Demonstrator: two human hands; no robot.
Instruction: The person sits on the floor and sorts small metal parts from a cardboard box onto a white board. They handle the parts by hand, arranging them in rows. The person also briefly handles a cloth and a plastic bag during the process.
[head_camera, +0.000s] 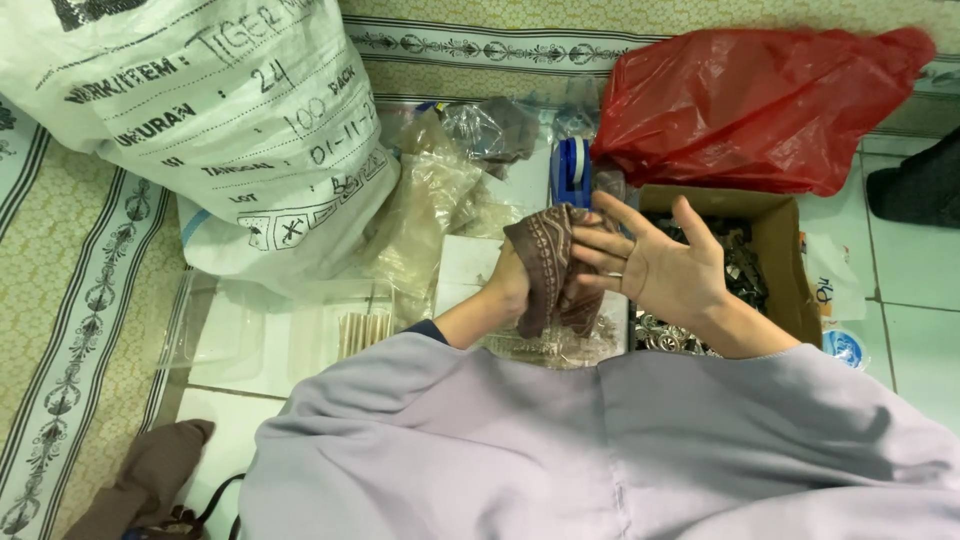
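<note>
Tiled floor (915, 330) bordered by a patterned mat (70, 300), seen from above the seated person's lap; the working things are grouped close in front of the knees, within arm's reach. The left hand (510, 285) is closed around a brown patterned cloth (550, 265), which hangs folded over it, held up off the floor between the two hands. The right hand (660, 265) is open, palm up and fingers spread, its fingertips touching the edge of the cloth; a ring shows on one finger. Directly behind the right hand stands an open cardboard box (780, 260) holding a heap of small dark metal parts, with shinier round metal pieces at its near end; their exact kind cannot be told. A red plastic bag (760, 100) lies slumped against the far side of the box, its contents hidden. A large white woven sack (200, 120), printed and full, leans at upper left. Beside it lie crumpled clear plastic bags (430, 200) and a blue-and-white tape dispenser (572, 170). A clear flat bag (290, 335) on the floor holds a bundle of pale thin sticks (365, 330). Under the hands sits another clear packet (560, 345) of small items, unclear
</note>
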